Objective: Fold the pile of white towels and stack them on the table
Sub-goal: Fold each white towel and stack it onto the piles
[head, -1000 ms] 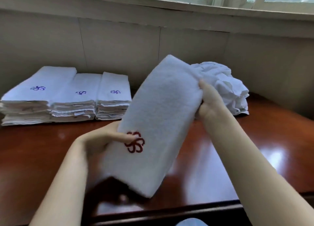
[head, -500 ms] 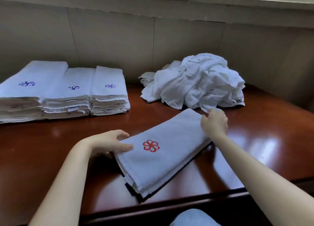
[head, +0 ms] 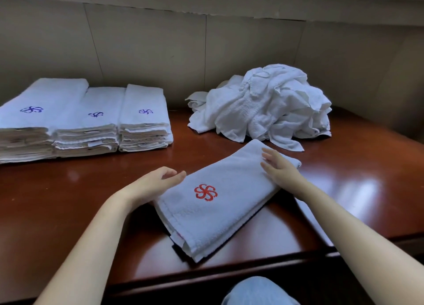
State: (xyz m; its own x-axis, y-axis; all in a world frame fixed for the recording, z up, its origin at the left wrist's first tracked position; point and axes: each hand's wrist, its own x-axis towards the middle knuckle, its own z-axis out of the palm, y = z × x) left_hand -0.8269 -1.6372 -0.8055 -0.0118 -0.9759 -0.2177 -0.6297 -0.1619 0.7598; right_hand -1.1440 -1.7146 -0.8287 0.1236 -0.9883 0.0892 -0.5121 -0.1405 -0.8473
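As both hands have now let go, the fold on this piece reads as finished. Left hand: fingers loosely curled, nothing in them, at the near-left edge of the folded white terry towel with the red flower emblem. Right hand: fingers straight and spread, palm down over the towel's far end; whether it presses or hovers, cannot tell.

Change: one second ago the towel was held up in the air between both hands. Half a second ago it was down, the right hand curled at its far corner. Now it lies flat and askew on the glossy red-brown wooden table, near the front edge.

Outward: three stacks of folded white towels with blue emblems at far left; crumpled pile of unfolded white towels at far right, still sizeable.

Judgement: stacking this towel comes next, with much folding left.
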